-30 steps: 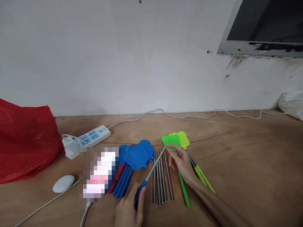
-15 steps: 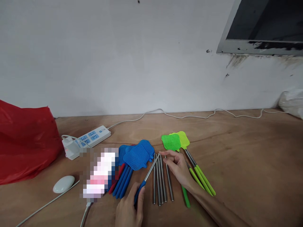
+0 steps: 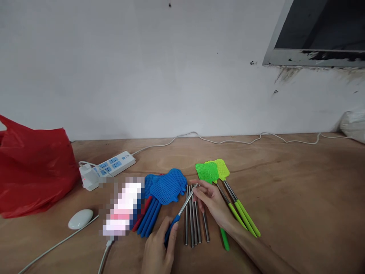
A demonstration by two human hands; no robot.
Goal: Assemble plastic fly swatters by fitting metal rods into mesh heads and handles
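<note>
My left hand (image 3: pixel 157 251) grips the blue handle of a metal rod (image 3: pixel 182 211) that slants up to the right. My right hand (image 3: pixel 212 201) pinches the rod's bare tip near the middle of the wooden table (image 3: pixel 285 198). Under the rod lie several loose metal rods (image 3: pixel 194 222) side by side. To their left is a pile of blue fly swatters (image 3: pixel 165 188) with blue and red handles. To the right lie green fly swatters (image 3: pixel 212 171) with green handles.
A red plastic bag (image 3: pixel 34 167) sits at the far left. A white power strip (image 3: pixel 110 165) with a plugged-in charger, a white mouse (image 3: pixel 80 219) and cables lie on the left. A blurred package (image 3: pixel 121 211) rests beside the blue swatters. A white bag (image 3: pixel 352 123) is at the far right.
My right hand has let go of the green swatter head and moved left and down to the tip of the rod held by my left hand.
</note>
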